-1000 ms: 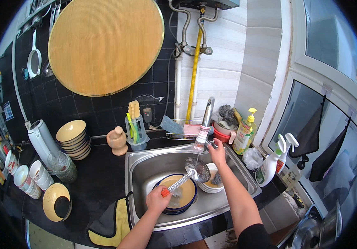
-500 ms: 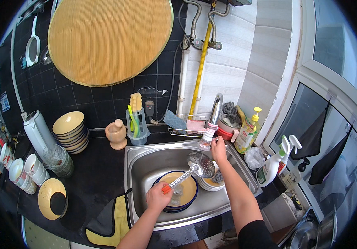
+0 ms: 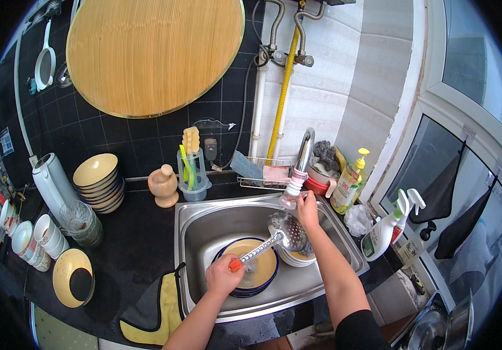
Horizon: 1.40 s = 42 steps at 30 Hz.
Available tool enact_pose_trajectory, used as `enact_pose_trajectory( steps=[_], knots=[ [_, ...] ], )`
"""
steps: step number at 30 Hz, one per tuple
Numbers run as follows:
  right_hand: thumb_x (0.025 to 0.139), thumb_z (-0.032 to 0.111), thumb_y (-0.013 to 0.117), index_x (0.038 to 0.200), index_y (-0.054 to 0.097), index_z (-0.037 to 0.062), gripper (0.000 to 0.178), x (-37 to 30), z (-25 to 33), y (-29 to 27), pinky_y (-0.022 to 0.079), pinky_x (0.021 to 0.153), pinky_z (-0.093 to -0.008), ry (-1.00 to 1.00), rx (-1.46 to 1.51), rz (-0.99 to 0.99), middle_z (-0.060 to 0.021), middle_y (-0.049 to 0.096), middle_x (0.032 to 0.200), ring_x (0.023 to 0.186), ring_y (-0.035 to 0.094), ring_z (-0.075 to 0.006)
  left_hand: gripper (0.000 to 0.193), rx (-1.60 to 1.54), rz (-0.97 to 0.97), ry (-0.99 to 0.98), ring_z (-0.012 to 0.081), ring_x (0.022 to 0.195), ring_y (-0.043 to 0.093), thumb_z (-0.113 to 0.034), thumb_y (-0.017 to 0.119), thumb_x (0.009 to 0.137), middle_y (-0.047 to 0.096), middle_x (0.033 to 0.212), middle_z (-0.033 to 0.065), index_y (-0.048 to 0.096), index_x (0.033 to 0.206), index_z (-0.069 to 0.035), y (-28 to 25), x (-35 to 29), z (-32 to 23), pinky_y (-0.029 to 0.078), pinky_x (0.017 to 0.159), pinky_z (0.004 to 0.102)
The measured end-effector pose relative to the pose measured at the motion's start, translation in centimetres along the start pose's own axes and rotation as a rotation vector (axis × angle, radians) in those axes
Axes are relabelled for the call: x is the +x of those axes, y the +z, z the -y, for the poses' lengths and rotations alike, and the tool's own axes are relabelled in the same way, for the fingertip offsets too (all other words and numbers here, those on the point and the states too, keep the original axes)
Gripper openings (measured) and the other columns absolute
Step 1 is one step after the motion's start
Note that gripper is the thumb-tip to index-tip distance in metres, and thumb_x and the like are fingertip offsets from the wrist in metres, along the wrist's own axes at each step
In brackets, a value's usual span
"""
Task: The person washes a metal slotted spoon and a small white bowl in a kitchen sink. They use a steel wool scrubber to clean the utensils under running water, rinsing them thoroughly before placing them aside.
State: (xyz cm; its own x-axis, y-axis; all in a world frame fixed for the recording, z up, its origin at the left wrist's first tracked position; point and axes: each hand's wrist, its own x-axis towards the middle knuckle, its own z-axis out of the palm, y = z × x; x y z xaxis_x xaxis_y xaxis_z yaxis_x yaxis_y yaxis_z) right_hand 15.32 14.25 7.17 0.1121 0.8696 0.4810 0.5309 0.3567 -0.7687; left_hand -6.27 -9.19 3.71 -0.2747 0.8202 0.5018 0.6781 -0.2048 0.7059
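Observation:
My left hand point(image 3: 223, 276) is closed around the orange-ended handle of a metal skimmer point(image 3: 261, 248). The skimmer's perforated head reaches across the sink, below the faucet point(image 3: 305, 153). At the faucet's lower end, my right hand point(image 3: 307, 211) has its fingers closed beside the clear nozzle; exactly which part they pinch is partly hidden. Under the skimmer, a cream bowl with a blue rim point(image 3: 269, 263) rests in the steel sink point(image 3: 204, 226), with something clear and shiny inside. To its right, partly behind the skimmer head and my right forearm, are stacked white dishes point(image 3: 295, 262) with a grey scrubber.
Stacked bowls point(image 3: 96, 171), glass bowls point(image 3: 82, 221), cups point(image 3: 49, 233) and a single bowl point(image 3: 74, 279) stand on the left counter. A wooden mortar point(image 3: 163, 185) and utensil holder point(image 3: 192, 178) are behind the sink. Soap point(image 3: 349, 184) and spray bottles point(image 3: 382, 236) stand right; a yellow-black cloth point(image 3: 169, 303) lies front-left.
The skimmer's head has shifted slightly right and turned a little. Both hands stay in nearly the same places, the left on the handle and the right at the faucet.

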Motion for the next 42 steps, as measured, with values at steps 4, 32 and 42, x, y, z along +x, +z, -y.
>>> enact_pose_trajectory(
  steps=[4, 32, 42],
  knots=[
    [0.089, 0.015, 0.052, 0.089, 0.046, -0.0049, 0.020, -0.2, -0.2, 0.0, 0.041, 0.077, -0.0440, -0.063, 0.006, -0.012, -0.0265, 0.054, 0.089, 0.085, 0.052, -0.0415, 0.027, -0.004, -0.002, 0.004, 0.0256, 0.068, 0.065, -0.021, 0.077, 0.063, 0.066, 0.076, 0.0082, 0.065, 0.083, -0.009, 0.4, -0.1, 0.7, 0.051, 0.062, 0.0344],
    [0.071, 0.033, 0.075, 0.102, 0.062, 0.0022, 0.046, -4.2, 4.3, -2.0, 0.047, 0.075, -0.0304, 0.206, 0.363, 0.505, -0.0082, 0.060, 0.093, 0.084, 0.058, -0.0184, 0.022, 0.045, -0.045, 0.267, 0.0279, 0.073, 0.061, -0.015, 0.071, 0.066, 0.063, 0.079, 0.0086, 0.064, 0.085, -0.009, -0.4, -0.2, -0.3, 0.049, 0.063, 0.0365],
    [0.080, 0.023, 0.067, 0.099, 0.064, 0.0025, 0.028, -3.3, 2.2, -2.4, 0.046, 0.073, -0.0283, 0.100, 0.270, 0.587, -0.0067, 0.060, 0.092, 0.086, 0.056, -0.0121, 0.022, 0.027, -0.052, 0.259, 0.0286, 0.073, 0.061, -0.016, 0.073, 0.066, 0.062, 0.079, 0.0094, 0.064, 0.084, -0.007, -0.1, -0.1, -0.1, 0.049, 0.064, 0.0367]
  ],
)
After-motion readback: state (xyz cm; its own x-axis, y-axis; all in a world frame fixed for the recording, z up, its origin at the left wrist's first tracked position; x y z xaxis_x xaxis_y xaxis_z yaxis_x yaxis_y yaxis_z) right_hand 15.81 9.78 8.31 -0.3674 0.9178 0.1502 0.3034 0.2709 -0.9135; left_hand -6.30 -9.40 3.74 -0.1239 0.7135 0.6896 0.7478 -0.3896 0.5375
